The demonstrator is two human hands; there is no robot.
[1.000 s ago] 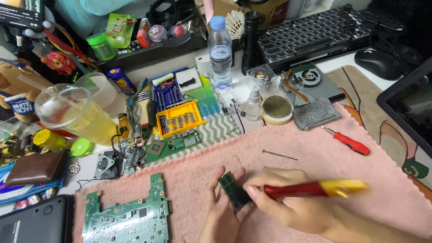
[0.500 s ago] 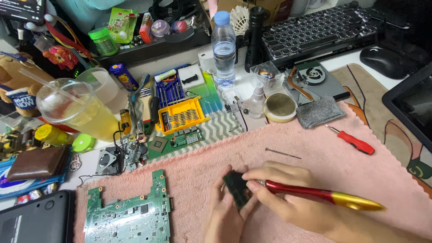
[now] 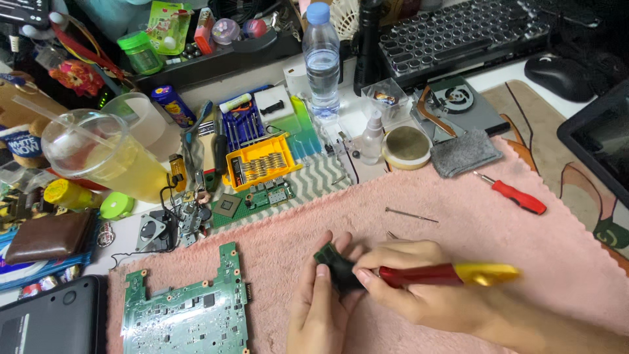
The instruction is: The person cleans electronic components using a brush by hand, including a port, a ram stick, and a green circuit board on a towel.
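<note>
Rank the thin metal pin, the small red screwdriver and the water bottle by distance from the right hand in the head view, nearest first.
1. Thin metal pin, on the pink towel just beyond the right hand.
2. Small red screwdriver, farther out, toward the towel's right edge.
3. Water bottle, upright at the back of the desk.

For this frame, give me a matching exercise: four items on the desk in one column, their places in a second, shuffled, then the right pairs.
Items:
1. water bottle
2. green circuit board
3. red-handled screwdriver
4. brown wallet

Places:
A. lying loose on the pink towel, right of centre
B. at the left edge, below the drink cup
C. upright at the back, left of the keyboard
D. on the towel's lower left corner, left of the left hand

Pairs: 1-C, 2-D, 3-A, 4-B
</note>
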